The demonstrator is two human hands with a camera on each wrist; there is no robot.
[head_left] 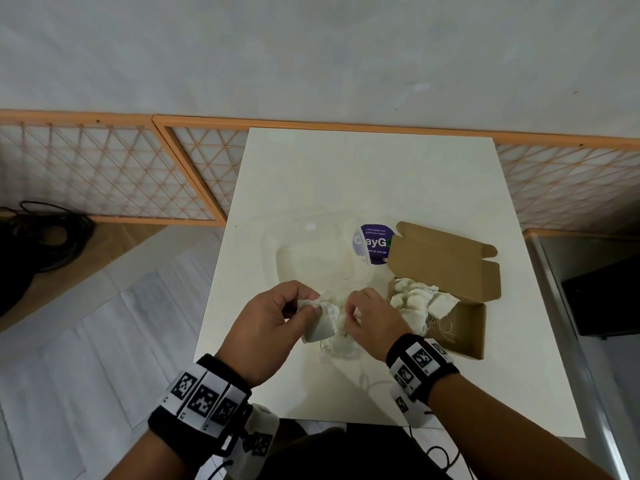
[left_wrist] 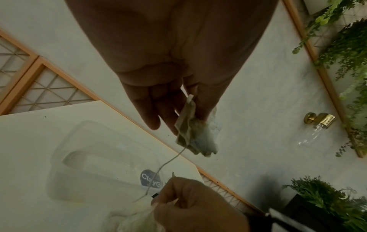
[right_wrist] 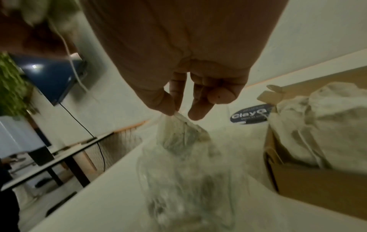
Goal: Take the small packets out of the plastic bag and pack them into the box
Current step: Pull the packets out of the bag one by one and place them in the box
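String [left_wrist: 170, 161] from left hand's [left_wrist: 168, 66] packet [left_wrist: 190, 133] shows only wrist-side.

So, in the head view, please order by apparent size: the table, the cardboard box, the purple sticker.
1. table
2. cardboard box
3. purple sticker, partly hidden behind the box flap, yet clearly smallest.

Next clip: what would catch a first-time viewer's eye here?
Both hands meet at the near middle of the white table: the left hand pinches a small packet with a trailing string, and the right hand pinches another packet over the crumpled plastic bag. To the right, the open cardboard box already holds a heap of packets.
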